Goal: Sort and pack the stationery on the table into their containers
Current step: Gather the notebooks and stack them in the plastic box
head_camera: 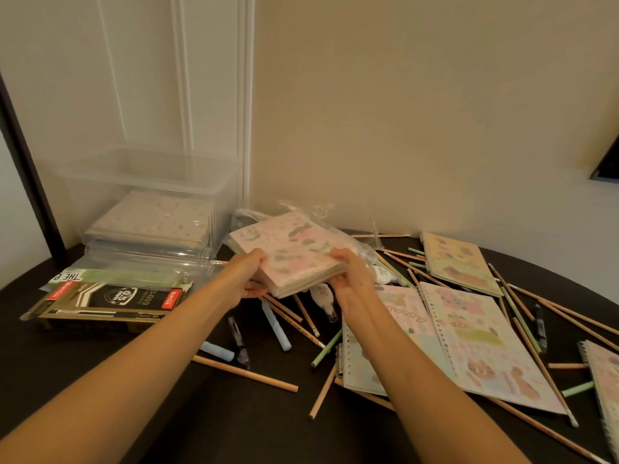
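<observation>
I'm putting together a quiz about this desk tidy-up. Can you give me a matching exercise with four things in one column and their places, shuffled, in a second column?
Things
1. stack of small notebooks
2. clear tub
3. pen box
4. spiral notebooks

Places
A. lying flat on the right side of the table
B. held between the left hand and the right hand
C. back left, by the wall
D. front left, in front of the tub

Pairs: 1-B, 2-C, 3-D, 4-A
</observation>
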Action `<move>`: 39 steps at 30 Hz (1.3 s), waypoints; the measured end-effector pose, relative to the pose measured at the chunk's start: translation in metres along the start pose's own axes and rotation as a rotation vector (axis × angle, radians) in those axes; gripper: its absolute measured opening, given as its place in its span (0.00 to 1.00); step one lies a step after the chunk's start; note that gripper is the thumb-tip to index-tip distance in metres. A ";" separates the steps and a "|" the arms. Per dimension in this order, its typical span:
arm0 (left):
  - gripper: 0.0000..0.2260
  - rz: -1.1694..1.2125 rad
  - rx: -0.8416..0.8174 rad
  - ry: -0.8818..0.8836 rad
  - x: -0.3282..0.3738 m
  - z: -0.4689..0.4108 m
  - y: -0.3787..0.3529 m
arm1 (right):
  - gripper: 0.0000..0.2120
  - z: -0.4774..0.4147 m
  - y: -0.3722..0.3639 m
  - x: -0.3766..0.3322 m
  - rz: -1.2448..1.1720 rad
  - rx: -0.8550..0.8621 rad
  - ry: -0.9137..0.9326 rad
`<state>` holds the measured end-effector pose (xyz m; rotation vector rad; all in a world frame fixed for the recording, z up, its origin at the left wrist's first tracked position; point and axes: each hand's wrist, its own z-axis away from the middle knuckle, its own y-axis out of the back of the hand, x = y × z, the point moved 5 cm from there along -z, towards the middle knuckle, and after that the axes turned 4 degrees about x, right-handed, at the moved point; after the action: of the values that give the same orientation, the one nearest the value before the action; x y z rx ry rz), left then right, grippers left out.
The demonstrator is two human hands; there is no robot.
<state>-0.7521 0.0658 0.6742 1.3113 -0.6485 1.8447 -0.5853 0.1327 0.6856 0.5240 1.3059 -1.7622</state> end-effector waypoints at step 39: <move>0.17 -0.603 0.247 0.264 0.211 -0.162 0.239 | 0.05 -0.087 -0.321 -0.005 0.407 -0.137 -0.353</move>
<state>-1.0737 0.1136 0.8233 1.2120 0.1189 1.5736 -0.8604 0.2415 0.8367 0.3502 0.9817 -1.3437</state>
